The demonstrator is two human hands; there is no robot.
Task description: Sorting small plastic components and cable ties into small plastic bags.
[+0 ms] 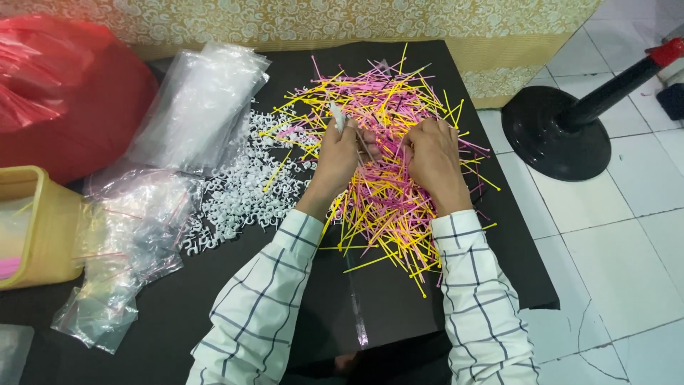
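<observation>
Gripping: left hand (340,151) pinches white clips (336,116); right hand (431,158) fingers curled in pink and yellow sticks (388,192)
Risk: sticks near table edge (499,214) could slide off

Clear plastic bags (192,107) heaped left on table; red bag (64,93) far left.

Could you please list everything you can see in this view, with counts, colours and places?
thin plastic sticks: heap, pink and yellow, table centre
small clips: heap, white, left of the sticks
clear plastic bags: pile, transparent, table's left side
bin: one, yellow, far left
red bag: one, top left
table: one, black
stand base: one, black, on tiled floor at right
patterned cloth: gold, top
left hand: holds a few whitish pieces over the sticks
right hand: on the sticks
</observation>
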